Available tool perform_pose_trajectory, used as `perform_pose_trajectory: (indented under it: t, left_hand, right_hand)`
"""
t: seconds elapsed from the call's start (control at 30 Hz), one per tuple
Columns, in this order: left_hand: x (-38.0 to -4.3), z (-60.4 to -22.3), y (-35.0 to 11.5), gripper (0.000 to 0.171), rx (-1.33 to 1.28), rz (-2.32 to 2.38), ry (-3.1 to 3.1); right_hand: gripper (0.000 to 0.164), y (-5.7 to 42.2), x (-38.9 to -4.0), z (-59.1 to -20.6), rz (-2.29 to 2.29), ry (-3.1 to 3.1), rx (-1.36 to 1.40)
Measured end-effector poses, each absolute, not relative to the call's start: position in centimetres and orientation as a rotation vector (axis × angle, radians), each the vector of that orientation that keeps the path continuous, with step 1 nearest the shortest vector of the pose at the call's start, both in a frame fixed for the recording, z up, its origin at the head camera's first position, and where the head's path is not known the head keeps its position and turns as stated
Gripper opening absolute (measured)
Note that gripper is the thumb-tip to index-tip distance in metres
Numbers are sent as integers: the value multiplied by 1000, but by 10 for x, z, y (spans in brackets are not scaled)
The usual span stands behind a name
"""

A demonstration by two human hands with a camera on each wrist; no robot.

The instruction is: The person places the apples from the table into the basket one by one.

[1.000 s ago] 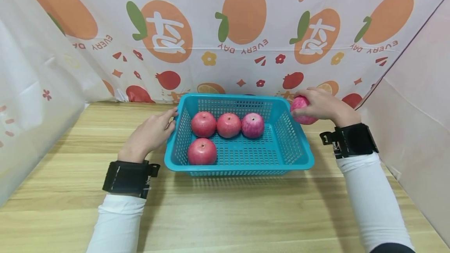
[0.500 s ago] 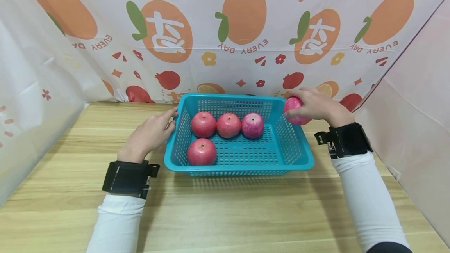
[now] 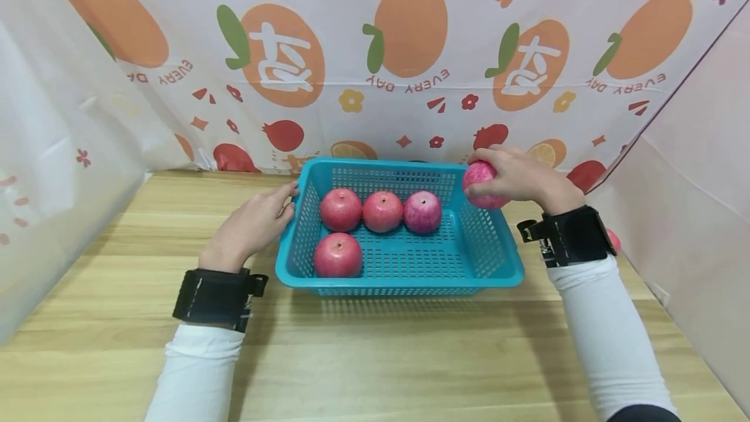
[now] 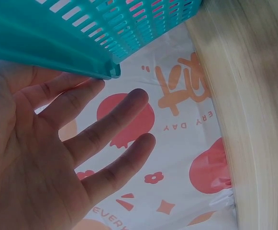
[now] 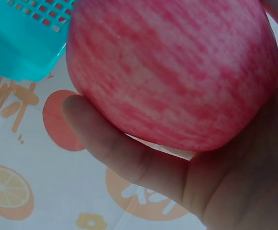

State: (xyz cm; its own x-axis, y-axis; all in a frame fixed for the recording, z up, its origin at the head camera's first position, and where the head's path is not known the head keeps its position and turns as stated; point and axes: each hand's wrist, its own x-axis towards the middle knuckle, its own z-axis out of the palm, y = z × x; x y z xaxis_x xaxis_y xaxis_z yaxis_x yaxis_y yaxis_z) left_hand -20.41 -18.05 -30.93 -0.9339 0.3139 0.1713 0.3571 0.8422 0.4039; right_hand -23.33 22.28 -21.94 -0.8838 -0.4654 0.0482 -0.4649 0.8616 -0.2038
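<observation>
My right hand (image 3: 515, 178) grips a pink-red striped apple (image 3: 483, 184) over the right rim of a blue plastic basket (image 3: 410, 281). Large in the right wrist view, that apple (image 5: 172, 72) lies between curled fingers and palm. Several apples sit inside the basket: a row of three along the back, ending in a purplish apple (image 3: 422, 212), and a red apple (image 3: 338, 255) at the front left. Against the left rim rests my left hand (image 3: 252, 223). The left wrist view shows its fingers (image 4: 107, 122) extended, some touching the underside of the rim.
Part of another red apple (image 3: 613, 239) shows behind the right wrist strap, near the right wall. The basket stands on a wood-grain table (image 3: 375, 357). A fruit-print curtain (image 3: 351, 51) hangs close behind it.
My right hand has carried its apple leftward, from beside the basket to over its right rim. The apple behind the right wrist has come into view. My left hand stays at the left rim.
</observation>
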Motion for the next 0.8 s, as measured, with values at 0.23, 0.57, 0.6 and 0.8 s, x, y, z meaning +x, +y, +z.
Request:
perform_pose_trajectory:
  t: [0.23,0.57,0.6,0.8]
  left_hand:
    - [-205,-308,-180,51,-531,-655,-2926]
    - [-206,-308,-180,51,-536,-654,-2938]
    - [-206,-308,-180,51,-538,-653,-2941]
    - [-206,-308,-180,51,-541,-653,-2940]
  right_hand:
    - [58,212,-233,-218,-310,3027,-764]
    - [55,200,-233,-218,-334,3011,-788]
    - [55,199,-233,-218,-329,3009,-780]
    - [56,191,-234,-222,-287,2984,-774]
